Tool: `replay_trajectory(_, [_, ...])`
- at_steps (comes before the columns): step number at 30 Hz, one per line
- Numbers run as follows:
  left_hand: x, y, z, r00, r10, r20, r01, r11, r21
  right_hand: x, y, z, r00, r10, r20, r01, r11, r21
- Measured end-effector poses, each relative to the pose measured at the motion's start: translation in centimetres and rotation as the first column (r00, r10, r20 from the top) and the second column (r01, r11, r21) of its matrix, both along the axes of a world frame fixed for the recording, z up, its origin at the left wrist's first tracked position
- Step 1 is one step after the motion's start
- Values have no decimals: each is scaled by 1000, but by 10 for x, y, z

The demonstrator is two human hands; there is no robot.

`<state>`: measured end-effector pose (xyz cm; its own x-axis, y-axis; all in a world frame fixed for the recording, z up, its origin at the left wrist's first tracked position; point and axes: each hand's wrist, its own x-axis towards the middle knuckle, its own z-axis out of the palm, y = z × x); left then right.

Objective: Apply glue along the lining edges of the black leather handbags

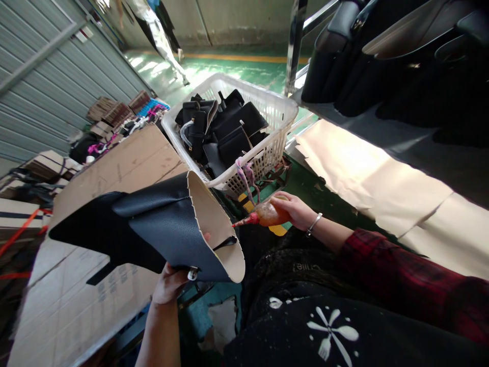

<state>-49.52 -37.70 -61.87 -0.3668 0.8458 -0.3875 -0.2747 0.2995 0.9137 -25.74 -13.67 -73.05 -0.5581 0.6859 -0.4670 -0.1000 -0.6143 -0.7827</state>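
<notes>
A black leather bag body (164, 219) with a pale lining lies tilted over the cardboard-covered table, its open mouth facing right. My left hand (170, 283) grips its lower side near a small metal fitting, with a fingertip showing inside the mouth. A dark strap or tab (225, 243) shows inside against the lining. My right hand (292, 208) is closed around a glue bottle (270, 213) with orange contents and a red nozzle. The nozzle tip points left and is at the rim of the bag's mouth; whether it touches, I cannot tell.
A white plastic basket (282, 114) full of black bag pieces stands beyond the table. Cardboard (126, 158) covers the table at left. Black bags (344, 66) stand on a rack at upper right, above brown paper (359, 163). A person (160, 35) is on the green floor behind.
</notes>
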Motion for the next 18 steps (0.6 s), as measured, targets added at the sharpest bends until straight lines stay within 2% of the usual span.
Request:
replay_trajectory(5, [0, -2, 0, 1000, 22, 19, -22, 1000, 13, -3, -1, -3, 999, 1, 34, -3, 998, 61])
replay_trajectory(11, [-4, -5, -4, 1000, 9, -6, -9, 1000, 10, 11, -7, -6, 995, 83, 46, -83, 997, -7])
replay_trajectory(14, [-10, -13, -15, 1000, 25, 4, -25, 999, 33, 11, -6, -4, 996, 68, 54, -68, 998, 10])
replay_trajectory(18, [-23, -28, -34, 997, 74, -15, -74, 997, 17, 3, -3, -2, 999, -23, 42, 20, 998, 58])
